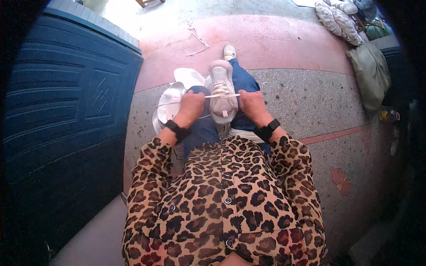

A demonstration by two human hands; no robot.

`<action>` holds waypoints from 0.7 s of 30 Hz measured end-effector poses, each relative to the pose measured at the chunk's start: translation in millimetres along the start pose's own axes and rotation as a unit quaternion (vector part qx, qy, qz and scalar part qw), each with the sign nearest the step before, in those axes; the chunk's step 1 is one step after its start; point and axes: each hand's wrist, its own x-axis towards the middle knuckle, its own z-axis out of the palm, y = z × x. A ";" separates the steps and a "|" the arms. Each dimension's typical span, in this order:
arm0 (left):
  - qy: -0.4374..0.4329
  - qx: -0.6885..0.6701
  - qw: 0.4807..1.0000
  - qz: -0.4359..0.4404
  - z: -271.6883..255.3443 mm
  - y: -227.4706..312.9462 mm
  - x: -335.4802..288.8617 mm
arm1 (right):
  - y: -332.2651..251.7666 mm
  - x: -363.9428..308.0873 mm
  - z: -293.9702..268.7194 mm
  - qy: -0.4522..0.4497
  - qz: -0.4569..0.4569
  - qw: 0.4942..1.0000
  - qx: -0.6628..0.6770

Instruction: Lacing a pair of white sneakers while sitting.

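Note:
A pale pink and white sneaker (220, 73) rests on my lap over my jeans, its rounded toe pointing away from me. Cream laces cross its front. A white shoelace (217, 95) runs taut across the shoe between my two closed hands. My left hand (191, 107) grips it on the left of the shoe, and my right hand (252, 106) grips it on the right. A thin loose end sticks out to the left of my left hand. Both wrists carry black bands.
White crumpled material (171, 99) lies beside my left leg. Loose white cords (195, 39) are on the floor ahead. A dark blue panelled door (75, 88) stands on the left. Stuffed sacks (370, 71) are piled at the right.

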 end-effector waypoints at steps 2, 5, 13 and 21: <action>0.058 -0.022 0.997 -0.048 -1.3 -19.5 -4.4 | 1.0 0.3 -11.7 0.133 0.000 0.988 0.077; 0.064 -0.377 0.906 -0.184 -54.0 -12.3 -1.0 | -2.1 -0.8 -37.2 0.264 0.044 0.927 0.264; 0.056 -0.791 0.544 -0.275 -111.9 -3.1 -10.9 | -18.8 -4.4 -115.4 0.179 0.224 0.651 0.703; 0.094 -0.433 0.808 -0.388 50.3 -78.6 -42.0 | 100.9 -56.4 58.8 0.305 0.269 0.858 0.314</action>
